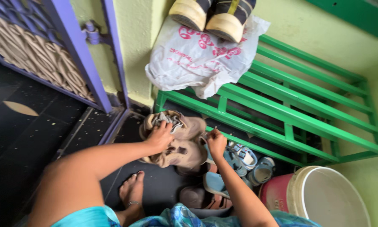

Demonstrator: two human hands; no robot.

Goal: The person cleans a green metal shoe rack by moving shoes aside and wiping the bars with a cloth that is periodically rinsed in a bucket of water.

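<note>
The left hand (160, 137) lies with its fingers curled over the top of a pair of tan shoes (178, 141), which sit on the dark floor (37, 126) right at the front corner of a green metal rack (281, 109); the fingers press into the grey lining at the opening of the upper shoe, closed around its edge so the shoe is gripped rather than just touched. The right hand (216, 143) is just beside it, at the right end of the same pair, with its fingers bunched tight together near the heel of the lower tan shoe; whether it pinches a strap or only rests against the shoe I cannot tell. Below the right forearm lie small blue sandals (245, 162), and nearer the body a brown sandal (201, 198) and a light blue slipper (216, 183), all close together on the floor. A bare foot (132, 191) with an anklet stands to the left of them. On the rack's top shelf a white plastic bag (197, 59) with pink print sits under a pair of dark shoes with cream soles (212, 14). At lower right a white bucket (323, 197) rests against a red container (275, 193). A purple gate frame (77, 50) stands to the left
</note>
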